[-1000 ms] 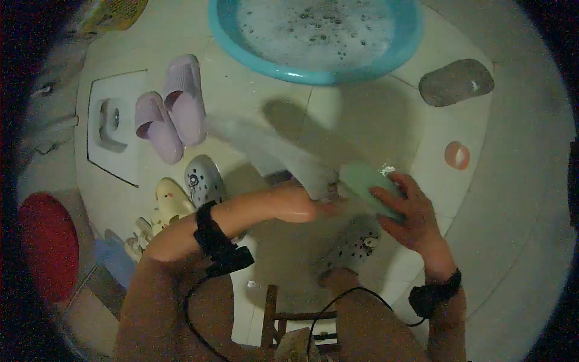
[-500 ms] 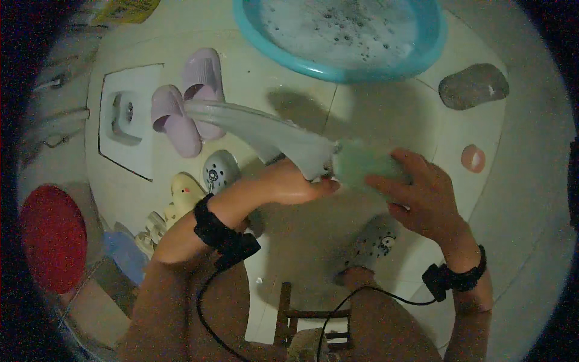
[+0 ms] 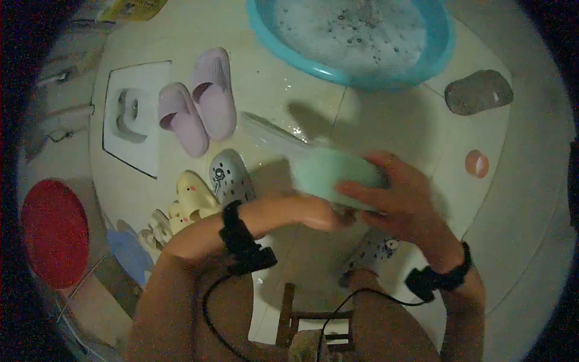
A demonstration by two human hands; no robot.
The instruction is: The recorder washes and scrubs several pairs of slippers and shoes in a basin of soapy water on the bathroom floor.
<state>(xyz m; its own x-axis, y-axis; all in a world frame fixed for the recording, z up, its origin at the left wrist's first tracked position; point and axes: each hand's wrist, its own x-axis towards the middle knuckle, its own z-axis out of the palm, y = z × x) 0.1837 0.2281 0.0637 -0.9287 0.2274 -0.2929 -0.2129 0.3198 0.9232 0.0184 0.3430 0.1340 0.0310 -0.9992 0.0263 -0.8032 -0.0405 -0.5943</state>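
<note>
A mint-green rounded thing point(image 3: 329, 172), smeared by motion, is gripped at its right end by my right hand point(image 3: 404, 196), fingers wrapped over its edge. Its exact kind cannot be made out. My left hand point(image 3: 313, 214) is against its near lower side; the fingers there are blurred and partly hidden. From the left end of the green thing a thin streak of water point(image 3: 274, 133) flies off to the left over wet floor. Both wrists wear black straps with cables.
A blue basin point(image 3: 338, 78) of sudsy water stands ahead. To the left lie pink slippers point(image 3: 215, 114), a grey clog point(image 3: 229, 175), yellow slippers point(image 3: 196, 196), a floor drain pan point(image 3: 114, 151) and a red round thing point(image 3: 54, 232). At right are a grey stone-like block point(image 3: 476, 93) and a pinkish ring point(image 3: 476, 163).
The broad sheet of water has thinned to a streak. Both hands and the green thing have moved nearer to me, the thing shifting slightly left. The view has turned a little.
</note>
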